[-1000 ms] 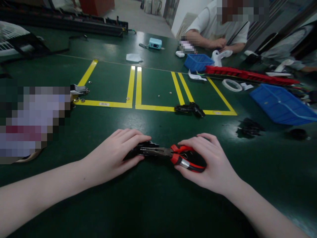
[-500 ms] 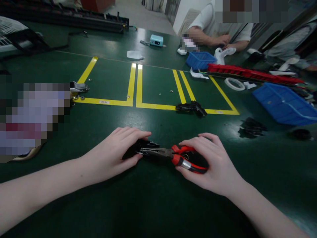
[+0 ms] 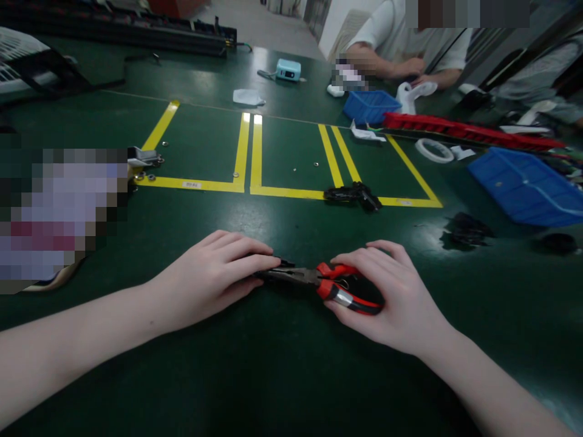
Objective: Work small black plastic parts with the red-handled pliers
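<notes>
My right hand (image 3: 382,297) is wrapped round the red and black handles of a pair of needle-nose pliers (image 3: 350,298), whose grey jaws point left. At the jaw tips, my left hand (image 3: 228,264) is closed over a small black part (image 3: 286,262). Most of that part is hidden under my fingers, so I cannot tell its kind or whether the jaws clamp it. Farther up, several similar-looking black pieces (image 3: 353,195) lie in a cluster across the yellow tape line.
Yellow tape (image 3: 291,193) marks out areas on the green table. A blue bin (image 3: 528,185) and a dark heap (image 3: 467,230) are at right, near a white tape roll (image 3: 434,151). A smaller blue bin (image 3: 371,107) stands before a seated person (image 3: 387,57). A red strip (image 3: 473,132) lies behind.
My left fingers have come down over the black part and the plier tips, covering more of them. My right hand keeps its hold on the pliers. The view has shifted slightly.
</notes>
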Tool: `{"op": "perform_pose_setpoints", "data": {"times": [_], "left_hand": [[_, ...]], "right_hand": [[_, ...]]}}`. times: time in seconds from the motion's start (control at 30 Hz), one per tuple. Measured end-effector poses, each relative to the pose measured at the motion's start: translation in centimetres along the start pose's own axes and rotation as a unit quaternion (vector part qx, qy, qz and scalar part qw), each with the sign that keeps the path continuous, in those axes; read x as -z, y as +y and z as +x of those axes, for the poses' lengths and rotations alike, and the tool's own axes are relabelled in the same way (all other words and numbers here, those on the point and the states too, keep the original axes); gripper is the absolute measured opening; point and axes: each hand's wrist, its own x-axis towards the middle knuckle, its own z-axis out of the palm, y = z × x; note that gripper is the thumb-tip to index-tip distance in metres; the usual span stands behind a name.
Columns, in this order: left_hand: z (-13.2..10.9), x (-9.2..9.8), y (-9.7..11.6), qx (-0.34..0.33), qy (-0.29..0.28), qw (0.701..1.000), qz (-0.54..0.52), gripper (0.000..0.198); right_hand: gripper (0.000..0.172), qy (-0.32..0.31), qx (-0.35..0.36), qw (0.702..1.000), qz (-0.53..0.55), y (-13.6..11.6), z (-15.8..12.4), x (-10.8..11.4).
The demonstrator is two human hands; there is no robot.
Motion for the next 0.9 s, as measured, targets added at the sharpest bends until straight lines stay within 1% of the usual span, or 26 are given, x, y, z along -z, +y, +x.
{"op": "perform_pose_setpoints", "data": {"times": [0.13, 0.3, 0.53, 0.9], "left_hand": [[-0.03, -0.10, -0.07, -0.016, 0.003, 1.000, 0.025, 0.036], [-0.01, -0.12, -0.20, -0.012, 0.000, 1.000, 0.015, 0.039], [-0.04, -0.17, -0.25, -0.008, -0.003, 1.000, 0.012, 0.039], [0.07, 0.02, -0.02, -0.003, -0.006, 1.000, 0.010, 0.038]], "right_hand": [[0.035, 0.001, 0.003, 1.000, -0.001, -0.01, 0.02, 0.10], [0.035, 0.010, 0.005, 1.000, -0.005, 0.02, 0.01, 0.11], [0.035, 0.012, 0.004, 1.000, -0.005, 0.18, -0.01, 0.18], [0.034, 0.001, -0.002, 1.000, 0.011, 0.31, 0.14, 0.20]]}}
